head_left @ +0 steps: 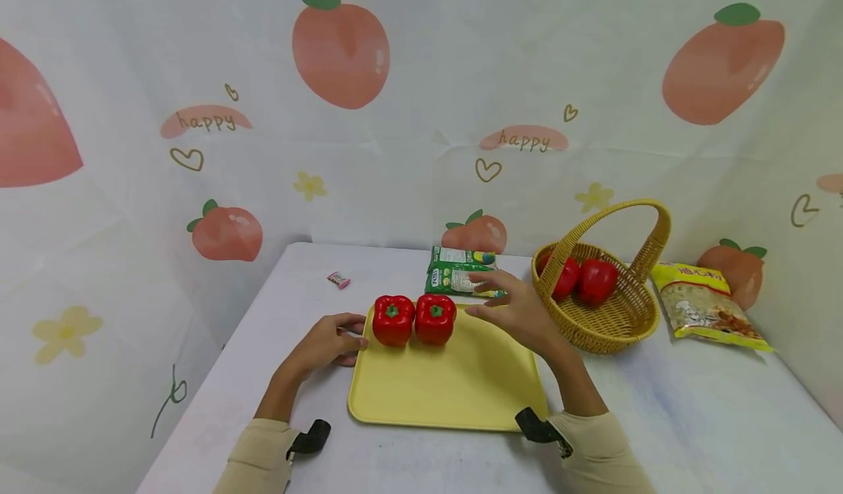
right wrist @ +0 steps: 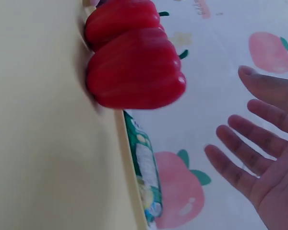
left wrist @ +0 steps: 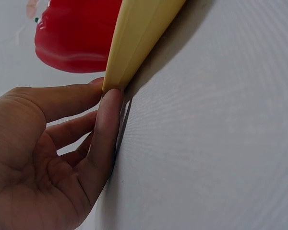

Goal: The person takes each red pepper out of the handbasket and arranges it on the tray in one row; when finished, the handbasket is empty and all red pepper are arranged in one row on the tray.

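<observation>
Two red bell peppers (head_left: 435, 320) stand side by side at the back left of a yellow tray (head_left: 454, 391), green stems upward. At the tray's left edge my left hand (head_left: 329, 342) pinches the rim; the left wrist view shows the thumb on top and a finger against the outer side. My right hand (head_left: 516, 311) is raised over the tray's back right part, to the right of the peppers. Its fingers (right wrist: 240, 167) are spread and relaxed, holding nothing, in the right wrist view.
Behind the tray lies a green packet (head_left: 454, 267), partly covered by the right hand. A wicker basket (head_left: 609, 326) with two red apples (head_left: 597, 282) and an upright handle stands to the right. Beyond it is a yellow bag (head_left: 705, 304). A small pink wrapped candy (head_left: 339, 280) lies back left.
</observation>
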A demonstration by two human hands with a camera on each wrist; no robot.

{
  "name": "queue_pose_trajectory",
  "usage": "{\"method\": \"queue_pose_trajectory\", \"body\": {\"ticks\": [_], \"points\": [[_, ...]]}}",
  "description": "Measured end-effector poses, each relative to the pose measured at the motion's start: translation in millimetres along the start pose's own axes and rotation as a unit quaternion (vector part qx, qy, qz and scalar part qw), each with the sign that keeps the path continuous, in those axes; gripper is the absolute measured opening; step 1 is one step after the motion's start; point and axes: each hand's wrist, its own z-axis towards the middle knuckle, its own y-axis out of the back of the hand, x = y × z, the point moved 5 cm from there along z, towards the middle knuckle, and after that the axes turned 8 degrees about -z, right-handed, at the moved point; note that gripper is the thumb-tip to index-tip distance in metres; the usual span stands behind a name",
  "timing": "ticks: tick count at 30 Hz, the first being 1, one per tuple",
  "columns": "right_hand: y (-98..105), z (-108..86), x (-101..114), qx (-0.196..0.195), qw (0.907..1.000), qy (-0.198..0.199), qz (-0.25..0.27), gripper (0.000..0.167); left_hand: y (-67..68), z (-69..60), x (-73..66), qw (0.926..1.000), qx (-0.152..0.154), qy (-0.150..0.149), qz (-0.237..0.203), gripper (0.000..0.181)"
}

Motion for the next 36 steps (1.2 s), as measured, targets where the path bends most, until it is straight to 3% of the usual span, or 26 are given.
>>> {"method": "queue_pose_trajectory", "body": {"ticks": [8,15,23,36], "points": [[39.3,-24.4,-0.2,-0.052,0.9974,0.026,-0.043,0.040,-0.3,-1.2,-0.8,0.9999,0.010,-0.003,0.004,0.054],[75.2,-46.7,-11.1,-0.084,0.9897,0.028,-0.113,0.043,1.4,-0.1,0.7,1.0000,-0.003,0.006,0.006,0.053],[107.8,-63.4,-28.2,-0.086,0.9873,-0.006,-0.133,0.040,1.5,1.3,1.3,0.9999,-0.005,0.005,0.010,0.053],[160.8,-57.2,-66.5,-0.059,0.9861,-0.100,-0.119,0.051,-0.1,-1.4,0.4,1.0000,0.003,0.001,0.008,0.054]]}}
